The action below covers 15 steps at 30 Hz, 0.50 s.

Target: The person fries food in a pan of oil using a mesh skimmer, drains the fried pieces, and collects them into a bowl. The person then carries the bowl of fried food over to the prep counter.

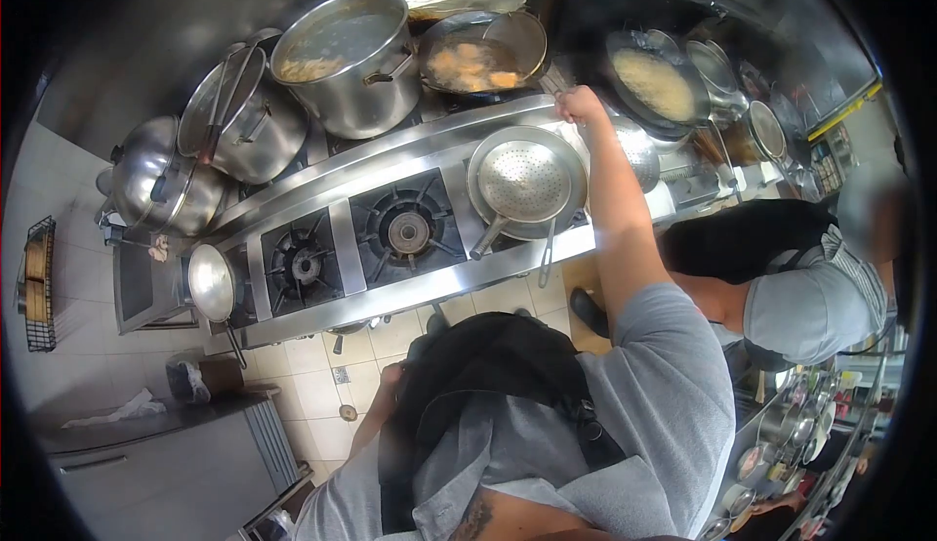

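My right hand reaches over the stove, its fingers closed around a grey handle at the right of a dark wok. Whether that handle belongs to the wok or to the strainer cannot be told. Golden-brown fried pieces lie in bubbling oil in the wok. A round mesh strainer leans in its right side. Below my forearm, a perforated ladle rests on a round metal pan. My left hand hangs low by my black apron, mostly hidden, its fingers unclear.
A tall pot of cloudy liquid stands left of the wok, with more steel pots beyond. Another wok holds pale food in liquid. Two bare burners are in front. A co-worker stands close on my right.
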Each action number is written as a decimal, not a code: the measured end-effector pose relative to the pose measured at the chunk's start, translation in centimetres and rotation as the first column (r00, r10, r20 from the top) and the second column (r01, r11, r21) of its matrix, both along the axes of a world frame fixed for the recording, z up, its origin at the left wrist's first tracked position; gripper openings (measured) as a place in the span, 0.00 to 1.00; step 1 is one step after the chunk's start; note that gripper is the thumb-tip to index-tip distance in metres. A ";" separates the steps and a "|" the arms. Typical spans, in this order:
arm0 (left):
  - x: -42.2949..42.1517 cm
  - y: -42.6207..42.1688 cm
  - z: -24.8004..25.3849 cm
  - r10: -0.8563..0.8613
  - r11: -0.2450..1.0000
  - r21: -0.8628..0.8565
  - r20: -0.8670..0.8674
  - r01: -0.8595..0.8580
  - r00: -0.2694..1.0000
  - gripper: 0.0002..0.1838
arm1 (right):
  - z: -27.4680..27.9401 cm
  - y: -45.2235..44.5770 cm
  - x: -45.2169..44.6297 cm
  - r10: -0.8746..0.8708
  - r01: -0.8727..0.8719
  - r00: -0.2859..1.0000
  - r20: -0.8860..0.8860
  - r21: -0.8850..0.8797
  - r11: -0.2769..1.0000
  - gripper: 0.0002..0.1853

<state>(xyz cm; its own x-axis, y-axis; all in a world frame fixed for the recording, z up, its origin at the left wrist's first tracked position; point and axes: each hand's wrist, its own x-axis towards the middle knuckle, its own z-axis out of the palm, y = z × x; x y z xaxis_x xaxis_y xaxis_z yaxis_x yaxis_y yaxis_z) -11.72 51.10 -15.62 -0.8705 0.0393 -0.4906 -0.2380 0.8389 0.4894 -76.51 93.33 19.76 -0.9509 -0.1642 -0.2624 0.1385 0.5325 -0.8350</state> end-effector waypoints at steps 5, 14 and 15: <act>-0.2 0.2 -0.2 -0.010 0.997 -0.073 0.032 0.012 0.999 0.20 | -3.0 -0.1 -2.2 0.049 0.002 0.976 0.213 -0.235 0.972 0.15; 0.5 1.0 1.6 0.129 0.991 0.035 0.031 -0.130 0.991 0.19 | -3.0 -0.9 -1.3 0.201 -0.092 0.944 0.263 -0.375 0.922 0.15; 0.4 1.1 1.7 0.157 0.986 0.049 0.061 -0.160 0.986 0.19 | -2.6 -0.9 -0.9 0.204 -0.111 0.950 0.235 -0.356 0.928 0.15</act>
<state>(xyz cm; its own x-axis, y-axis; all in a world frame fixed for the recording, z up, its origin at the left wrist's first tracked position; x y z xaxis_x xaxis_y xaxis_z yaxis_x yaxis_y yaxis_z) -11.34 52.18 -13.88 -0.8389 -0.0689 -0.5398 -0.3939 0.7614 0.5149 -77.37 92.45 17.18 -0.8089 -0.4284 -0.4026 0.3152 0.2619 -0.9122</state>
